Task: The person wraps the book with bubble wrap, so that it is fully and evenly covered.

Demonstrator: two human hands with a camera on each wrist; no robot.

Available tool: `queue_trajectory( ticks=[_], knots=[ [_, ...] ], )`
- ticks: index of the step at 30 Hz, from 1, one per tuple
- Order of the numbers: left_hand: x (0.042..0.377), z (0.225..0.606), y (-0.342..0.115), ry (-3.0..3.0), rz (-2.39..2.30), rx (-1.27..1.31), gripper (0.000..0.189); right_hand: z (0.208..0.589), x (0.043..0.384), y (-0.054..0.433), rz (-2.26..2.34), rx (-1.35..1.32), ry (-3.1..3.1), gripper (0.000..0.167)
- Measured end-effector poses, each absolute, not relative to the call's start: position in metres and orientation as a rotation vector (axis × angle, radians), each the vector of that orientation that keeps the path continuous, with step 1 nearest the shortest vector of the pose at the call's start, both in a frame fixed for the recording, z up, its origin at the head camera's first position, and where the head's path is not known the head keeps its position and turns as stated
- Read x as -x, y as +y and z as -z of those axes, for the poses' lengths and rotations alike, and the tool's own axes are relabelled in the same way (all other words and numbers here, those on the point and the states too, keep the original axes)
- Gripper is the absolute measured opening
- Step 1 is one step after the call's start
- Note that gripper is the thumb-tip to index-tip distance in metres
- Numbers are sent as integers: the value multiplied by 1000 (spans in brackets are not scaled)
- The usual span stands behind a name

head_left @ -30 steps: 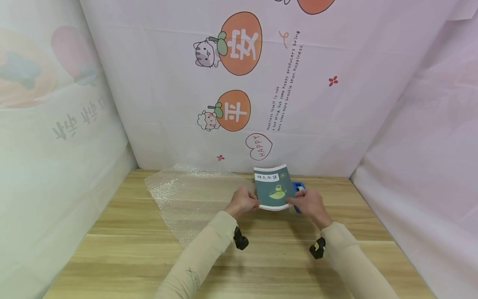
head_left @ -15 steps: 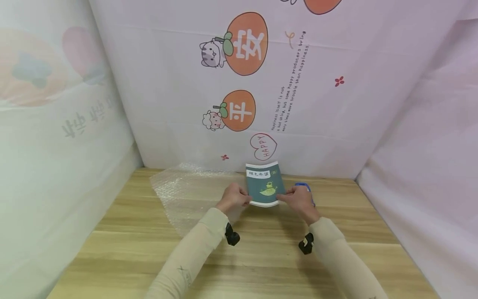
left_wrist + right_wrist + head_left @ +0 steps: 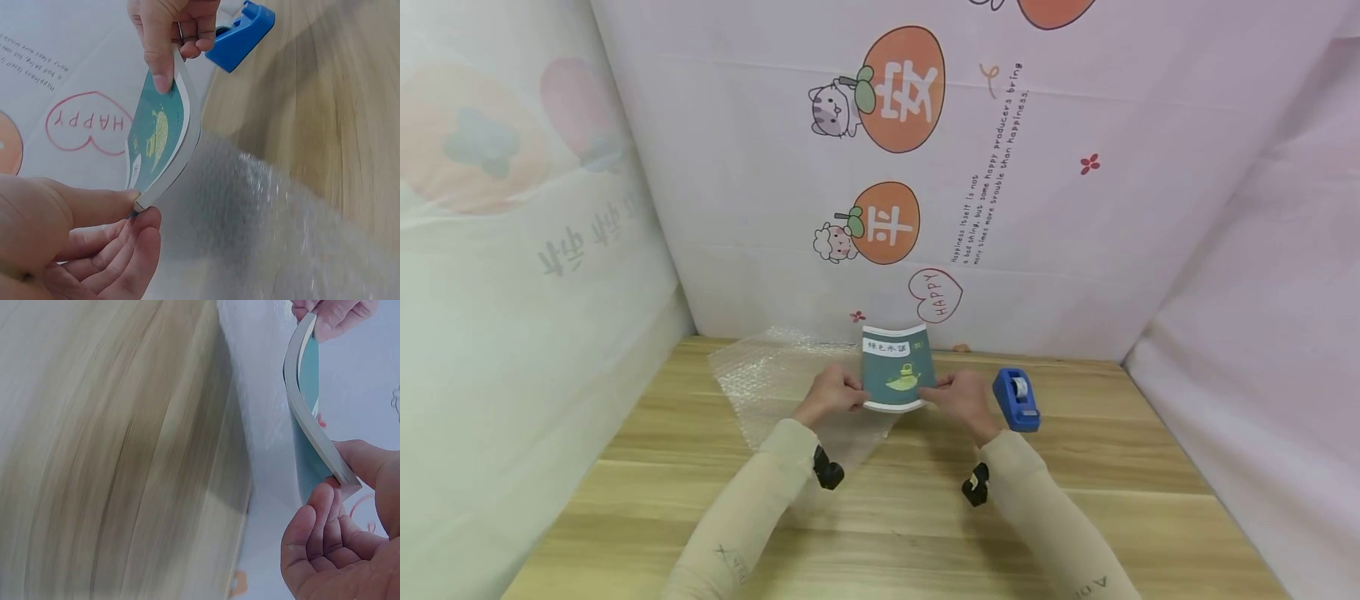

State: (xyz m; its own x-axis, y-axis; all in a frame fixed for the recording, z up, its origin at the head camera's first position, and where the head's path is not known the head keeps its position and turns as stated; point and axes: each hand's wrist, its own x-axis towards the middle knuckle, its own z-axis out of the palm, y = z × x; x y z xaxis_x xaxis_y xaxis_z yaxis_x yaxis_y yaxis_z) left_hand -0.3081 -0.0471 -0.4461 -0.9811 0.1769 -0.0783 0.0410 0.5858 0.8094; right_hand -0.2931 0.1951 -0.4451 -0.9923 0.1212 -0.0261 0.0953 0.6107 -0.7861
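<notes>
A thin booklet (image 3: 891, 371) with a teal cover, a white title label and a yellow-green drawing is held up over the table, bowed in the middle. My left hand (image 3: 837, 389) pinches its lower left corner between thumb and fingers, while my right hand (image 3: 961, 396) pinches the lower right corner. In the left wrist view the booklet's page edge (image 3: 178, 153) curves between both thumbs. Under and to the left of it spreads a clear sheet of bubble wrap (image 3: 760, 375). From the right wrist view, the right thumb lies on the cover side with fingers behind.
A blue tape dispenser (image 3: 1017, 400) with a roll of tape stands on the wooden table (image 3: 895, 517), right of my right hand. Printed cloth (image 3: 760, 208) walls rise at the back and both sides.
Both hands have carried the booklet left, from in front of the tape dispenser to over the bubble wrap's right part. The tape dispenser is now fully uncovered.
</notes>
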Motion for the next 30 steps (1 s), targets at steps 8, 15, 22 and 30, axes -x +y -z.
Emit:
queue_trajectory(
  ticks=[8, 15, 22, 30],
  knots=[
    [305, 447, -90, 2719, -1291, -117, 31, 451, 297, 154, -1367, 71, -2754, 23],
    [297, 449, -122, 2727, -1352, -128, 14, 459, 296, 125, -1383, -18, -2732, 26],
    [291, 455, -144, 2738, -1367, -82, 14, 466, 291, 101, -1437, -73, -2714, 27],
    [286, 471, -161, 2683, -1468, 7, 17, 478, 290, 83, -1487, -53, -2712, 20]
  ],
)
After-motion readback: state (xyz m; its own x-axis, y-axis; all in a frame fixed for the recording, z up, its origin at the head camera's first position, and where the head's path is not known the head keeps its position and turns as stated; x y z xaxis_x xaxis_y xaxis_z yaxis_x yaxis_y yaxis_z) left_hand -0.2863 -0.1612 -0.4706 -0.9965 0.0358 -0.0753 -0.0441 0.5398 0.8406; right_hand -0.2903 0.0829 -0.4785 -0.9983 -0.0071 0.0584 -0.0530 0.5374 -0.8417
